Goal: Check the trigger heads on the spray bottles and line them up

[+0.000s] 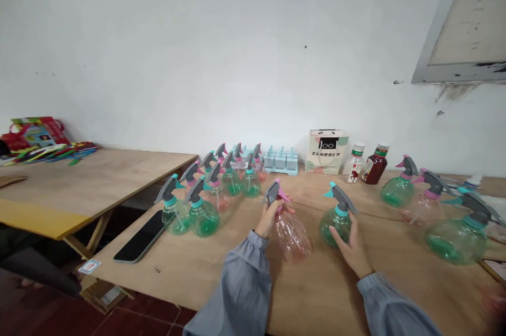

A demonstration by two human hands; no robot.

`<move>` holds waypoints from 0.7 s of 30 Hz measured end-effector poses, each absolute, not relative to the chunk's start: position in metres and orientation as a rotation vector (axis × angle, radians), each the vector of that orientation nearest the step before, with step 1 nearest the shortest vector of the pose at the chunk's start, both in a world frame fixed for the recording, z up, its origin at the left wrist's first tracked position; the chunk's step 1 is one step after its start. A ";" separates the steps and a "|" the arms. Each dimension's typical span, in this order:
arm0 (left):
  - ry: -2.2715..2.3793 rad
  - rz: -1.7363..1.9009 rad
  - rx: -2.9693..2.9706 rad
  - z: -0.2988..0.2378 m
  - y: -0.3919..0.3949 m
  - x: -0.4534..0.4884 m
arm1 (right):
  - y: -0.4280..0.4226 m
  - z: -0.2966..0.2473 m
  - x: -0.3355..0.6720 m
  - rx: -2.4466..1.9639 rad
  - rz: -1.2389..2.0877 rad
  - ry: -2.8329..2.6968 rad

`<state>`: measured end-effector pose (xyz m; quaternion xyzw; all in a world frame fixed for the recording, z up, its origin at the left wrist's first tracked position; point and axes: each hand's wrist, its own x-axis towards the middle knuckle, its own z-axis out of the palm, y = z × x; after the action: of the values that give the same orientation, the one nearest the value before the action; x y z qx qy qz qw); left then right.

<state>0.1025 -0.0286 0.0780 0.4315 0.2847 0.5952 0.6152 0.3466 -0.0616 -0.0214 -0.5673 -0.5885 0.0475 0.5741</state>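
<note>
My left hand (pixel 269 216) is closed around the neck of a clear pink spray bottle (pixel 293 238) with a grey and pink trigger head. The bottle is tilted, its base toward the lower right. Just to the right, my right hand (pixel 353 245) grips a green-tinted spray bottle (pixel 331 223) with a grey and turquoise head, thumb on its front and fingers behind, partly hidden. This bottle looks upright at the wooden table (pixel 316 294). Several more green and pink spray bottles (pixel 204 217) stand in a group on the left.
Further right stand a green bottle (pixel 397 191), a pink bottle (pixel 422 209) and a larger-looking green bottle (pixel 454 241). A phone (pixel 140 237) lies near the left edge. Along the wall are a pale blue mould (pixel 281 161), a paper bag (pixel 324 152) and two drink bottles (pixel 373 166).
</note>
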 end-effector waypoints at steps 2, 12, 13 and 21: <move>0.640 1.362 1.021 0.079 -0.030 0.102 | -0.061 -0.022 0.347 -1.323 0.119 -1.385; 0.661 1.433 0.989 0.073 -0.027 0.102 | -0.061 -0.023 0.348 -1.320 0.175 -1.376; 0.647 1.423 1.016 0.073 -0.028 0.102 | -0.061 -0.023 0.348 -1.321 0.176 -1.373; 0.626 1.437 1.023 0.076 -0.030 0.103 | -0.063 -0.019 0.347 -1.316 0.196 -1.383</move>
<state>0.1027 -0.0298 0.0756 0.4399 0.2692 0.6182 0.5931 0.3469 -0.0633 -0.0188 -0.5617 -0.5901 0.0835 0.5739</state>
